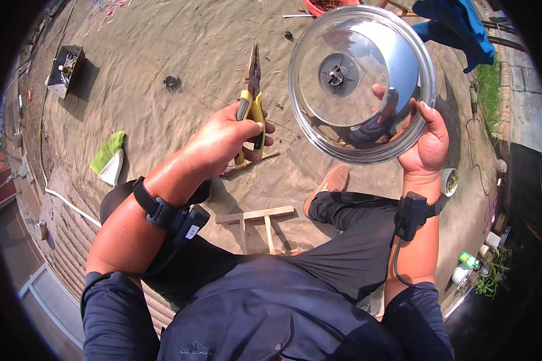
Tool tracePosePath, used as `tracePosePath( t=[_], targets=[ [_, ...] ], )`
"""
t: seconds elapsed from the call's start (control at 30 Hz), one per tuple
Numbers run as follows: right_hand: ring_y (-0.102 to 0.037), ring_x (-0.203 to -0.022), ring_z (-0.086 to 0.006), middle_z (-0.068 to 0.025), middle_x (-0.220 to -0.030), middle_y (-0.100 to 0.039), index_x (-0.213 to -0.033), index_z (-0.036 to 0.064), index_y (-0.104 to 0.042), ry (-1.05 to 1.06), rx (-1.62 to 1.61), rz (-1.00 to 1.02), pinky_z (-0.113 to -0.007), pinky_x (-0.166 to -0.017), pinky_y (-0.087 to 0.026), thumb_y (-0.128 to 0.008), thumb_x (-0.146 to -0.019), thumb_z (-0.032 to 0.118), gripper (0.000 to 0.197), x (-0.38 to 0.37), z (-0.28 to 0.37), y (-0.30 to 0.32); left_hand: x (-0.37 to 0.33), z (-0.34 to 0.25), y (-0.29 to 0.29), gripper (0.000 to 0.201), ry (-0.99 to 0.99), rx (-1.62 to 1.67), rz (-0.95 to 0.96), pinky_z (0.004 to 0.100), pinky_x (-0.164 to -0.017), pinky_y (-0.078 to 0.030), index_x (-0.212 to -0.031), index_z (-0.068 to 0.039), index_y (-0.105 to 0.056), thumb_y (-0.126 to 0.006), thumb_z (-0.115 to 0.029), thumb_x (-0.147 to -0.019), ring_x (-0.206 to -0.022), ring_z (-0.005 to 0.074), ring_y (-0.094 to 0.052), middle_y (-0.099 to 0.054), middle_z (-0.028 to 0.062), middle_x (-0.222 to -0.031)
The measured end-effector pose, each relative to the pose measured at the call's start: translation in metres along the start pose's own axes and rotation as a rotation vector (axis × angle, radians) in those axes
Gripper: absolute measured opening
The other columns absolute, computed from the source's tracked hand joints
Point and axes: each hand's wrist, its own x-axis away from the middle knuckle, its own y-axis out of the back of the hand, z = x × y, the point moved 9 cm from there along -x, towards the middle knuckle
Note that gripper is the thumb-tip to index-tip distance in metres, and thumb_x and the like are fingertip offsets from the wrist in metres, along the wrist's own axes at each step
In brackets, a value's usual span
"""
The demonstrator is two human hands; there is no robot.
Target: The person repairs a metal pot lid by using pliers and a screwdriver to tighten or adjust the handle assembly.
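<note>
My left hand (232,133) is closed around long-nose pliers (254,78) with yellow and grey handles; their dark jaws point away from me and look closed. In my right hand (426,143) is a round, see-through pot lid (319,105) with a shiny metal rim, gripped at its near right edge. Some of the fingers show through the glass. At the lid's middle sits a dark round fitting (337,74) with a rough, broken-looking centre. The plier tips are to the left of the lid, apart from it.
Beyond my left hand a small dark round part (171,81) lies on the sheeted ground. Farther left are a metal box of odds and ends (59,84) and a green brush head (108,153). A wooden frame (256,215) lies between my legs. A red basin (310,7) and blue cloth (457,27) are far off.
</note>
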Motion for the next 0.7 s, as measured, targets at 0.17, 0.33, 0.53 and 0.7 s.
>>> tracePosePath(
  t=[0.17, 0.33, 0.53, 0.7],
  targets=[
    [-0.040, -0.139, -0.0477, -0.0260, -0.151, -0.042, -0.150, -0.0076, -0.033, 0.111, 0.100, -0.037, -0.058, -0.110, -0.042, -0.050, -0.092, 0.023, 0.068, -0.003, 0.004, -0.013, -0.004, -0.001, 0.007, 0.036, -0.090, -0.470, -0.046, 0.0378, -0.078, -0.054, -0.125, -0.003, -0.055, -0.054, -0.005, -0.089, -0.100, 0.0239, -0.067, -0.067, 0.0129, -0.109],
    [-0.038, -0.141, -0.0486, -0.0263, -0.153, -0.039, -0.154, -0.0045, -0.029, 0.133, 0.101, 0.000, -0.058, -0.111, -0.040, -0.049, -0.091, 0.025, 0.072, -0.001, 0.008, -0.022, 0.005, -0.030, -0.003, 0.041, -0.434, -0.917, -0.222, 0.0479, -0.088, -0.050, -0.128, -0.003, -0.055, -0.052, -0.003, -0.087, -0.101, 0.0441, -0.063, -0.063, 0.0244, -0.111],
    [-0.039, -0.140, -0.0496, -0.0271, -0.154, -0.039, -0.155, -0.0016, -0.028, 0.144, 0.108, 0.024, -0.059, -0.110, -0.041, -0.049, -0.090, 0.026, 0.073, 0.002, 0.003, -0.028, 0.009, -0.041, -0.009, 0.041, -0.486, -1.102, -0.300, 0.0509, -0.085, -0.051, -0.129, -0.003, -0.054, -0.052, -0.001, -0.088, -0.098, 0.0441, -0.063, -0.062, 0.0237, -0.111],
    [-0.040, -0.138, -0.0507, -0.0288, -0.153, -0.039, -0.155, -0.0011, -0.028, 0.174, 0.172, 0.013, -0.058, -0.107, -0.045, -0.049, -0.090, 0.025, 0.073, 0.002, 0.000, -0.031, 0.011, -0.050, -0.011, 0.035, -0.530, -1.215, -0.366, 0.0506, -0.080, -0.052, -0.122, -0.002, -0.056, -0.053, -0.001, -0.087, -0.094, 0.0425, -0.063, -0.061, 0.0226, -0.103]
  ],
)
